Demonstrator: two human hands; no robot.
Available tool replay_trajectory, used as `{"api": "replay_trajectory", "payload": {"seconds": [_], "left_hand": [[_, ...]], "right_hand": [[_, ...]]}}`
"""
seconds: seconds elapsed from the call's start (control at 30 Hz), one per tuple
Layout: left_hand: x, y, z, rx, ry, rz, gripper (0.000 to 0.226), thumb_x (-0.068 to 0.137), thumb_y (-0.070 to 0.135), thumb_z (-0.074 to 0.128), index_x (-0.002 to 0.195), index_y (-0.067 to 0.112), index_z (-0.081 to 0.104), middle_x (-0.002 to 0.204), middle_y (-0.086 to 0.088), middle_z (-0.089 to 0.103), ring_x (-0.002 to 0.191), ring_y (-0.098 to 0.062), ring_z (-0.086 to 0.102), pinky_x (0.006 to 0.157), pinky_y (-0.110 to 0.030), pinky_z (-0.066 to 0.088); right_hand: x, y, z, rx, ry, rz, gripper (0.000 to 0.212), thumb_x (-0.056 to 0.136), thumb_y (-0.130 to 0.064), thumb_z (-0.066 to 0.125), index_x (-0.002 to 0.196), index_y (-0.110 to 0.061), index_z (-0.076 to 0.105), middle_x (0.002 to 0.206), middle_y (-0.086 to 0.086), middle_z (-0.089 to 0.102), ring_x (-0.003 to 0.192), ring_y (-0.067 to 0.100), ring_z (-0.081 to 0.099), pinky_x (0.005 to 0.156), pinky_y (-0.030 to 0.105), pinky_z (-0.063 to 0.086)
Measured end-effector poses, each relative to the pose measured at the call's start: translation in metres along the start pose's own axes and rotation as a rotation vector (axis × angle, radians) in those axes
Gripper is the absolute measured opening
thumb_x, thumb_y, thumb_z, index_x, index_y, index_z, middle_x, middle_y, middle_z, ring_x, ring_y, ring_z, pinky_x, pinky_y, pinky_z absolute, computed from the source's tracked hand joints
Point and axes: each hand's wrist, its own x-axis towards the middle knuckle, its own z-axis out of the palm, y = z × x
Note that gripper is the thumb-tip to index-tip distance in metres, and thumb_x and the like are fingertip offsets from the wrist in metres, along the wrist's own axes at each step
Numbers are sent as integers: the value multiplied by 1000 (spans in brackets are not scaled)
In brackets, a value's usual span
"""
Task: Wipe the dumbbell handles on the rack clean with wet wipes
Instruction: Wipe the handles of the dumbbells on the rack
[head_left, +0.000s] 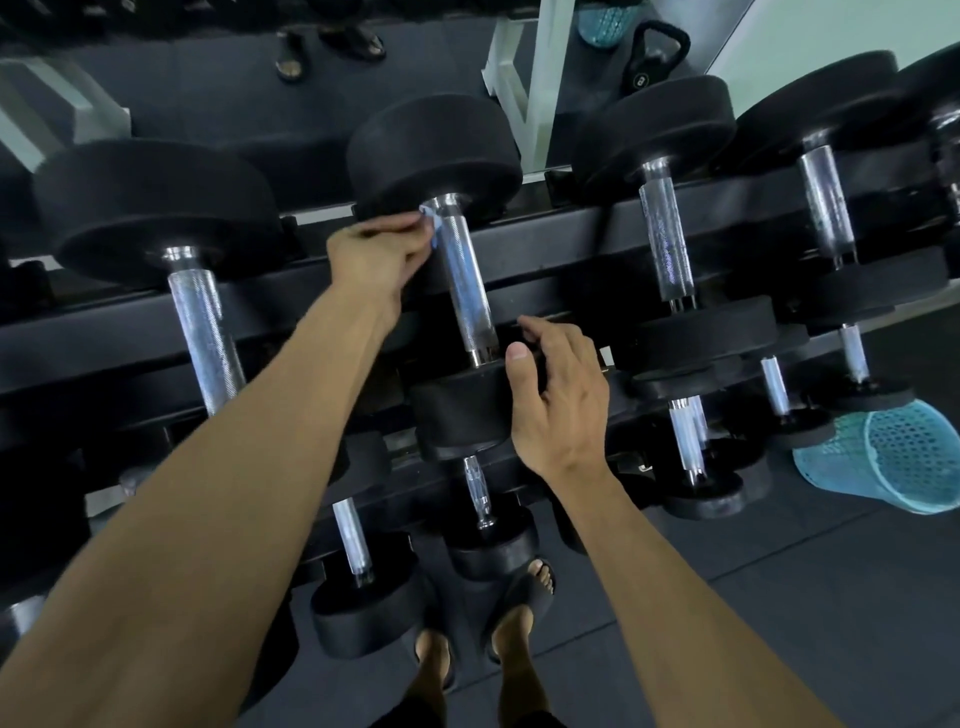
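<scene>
- head view: a black rack (571, 228) carries rows of dumbbells with black round ends and metal handles; all places below are given relative to this rack.
- the dumbbell being worked on (436, 150) lies on the rack's top tier, near the middle of the row, with its handle (465, 280) running from the far end down toward the near end.
- left hand (371, 254) is at the far end of that handle, just below the far weight. its fingers are curled and pinch a small pale wet wipe (431, 221), which touches the handle's left side near the collar.
- only a small corner of the wipe shows past the fingertips; the rest is hidden in the hand.
- right hand (558, 400) is at the near end of the same dumbbell, beside the near weight (462, 410). its fingers are loosely spread and only slightly bent, holding nothing; the thumb lies against the top edge of the near weight. whether the fingertips touch the rack rail cannot be told.
- one dumbbell (156, 208) lies left of the worked one on the top tier and two more (654, 135) lie to its right, all with bare metal handles.
- smaller dumbbells (691, 447) sit on the rack's lower tiers.
- a light blue mesh basket (893, 457) lies on its side on the dark floor (779, 597), just beyond the rack's lower right end.
- the person's feet in dark sandals (519, 597) stand on the floor in front of the rack's bottom tier.
- a mirror behind the rack reflects a kettlebell (652, 57).
</scene>
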Motion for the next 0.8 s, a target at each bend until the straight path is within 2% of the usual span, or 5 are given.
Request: {"api": "replay_trajectory", "payload": {"seconds": [0.07, 0.2, 0.4, 0.6, 0.8], "left_hand": [[-5, -2, 1, 7, 12, -12, 19, 80, -13, 69, 76, 5, 65, 64, 0, 72, 67, -7, 70, 74, -23, 59], [-40, -25, -19, 259, -59, -35, 16, 78, -8, 75, 78, 6, 68, 68, 2, 73, 68, -10, 70, 75, -21, 58], [-5, -3, 6, 163, 85, 127, 21, 73, -7, 79, 70, 12, 71, 68, 0, 74, 75, -15, 72, 87, -32, 58], [-48, -29, -19, 480, -53, 79, 17, 72, 3, 83, 73, 16, 72, 78, -6, 75, 82, -21, 73, 84, -29, 57], [-7, 0, 7, 212, 124, 77, 25, 72, -4, 81, 65, 15, 68, 67, -5, 72, 79, -20, 72, 89, -36, 58]], "right_hand": [[0, 0, 0, 8, 2, 5, 58, 96, -49, 33, 122, -8, 65, 109, 2, 65, 101, 21, 57, 85, 31, 44], [-1, -1, 1, 12, 16, 14, 57, 96, -50, 35, 120, -9, 66, 109, 1, 65, 100, 18, 57, 84, 30, 44], [1, 0, 0, 9, 10, 14, 58, 95, -50, 34, 120, -9, 66, 107, 1, 65, 101, 17, 56, 84, 27, 41], [-1, -1, 1, 20, 28, 18, 55, 95, -51, 35, 116, -10, 67, 105, 0, 65, 98, 15, 55, 81, 26, 41], [0, -3, 0, 12, 8, 26, 55, 94, -49, 35, 116, -11, 67, 105, -1, 65, 100, 16, 55, 82, 25, 39]]}}
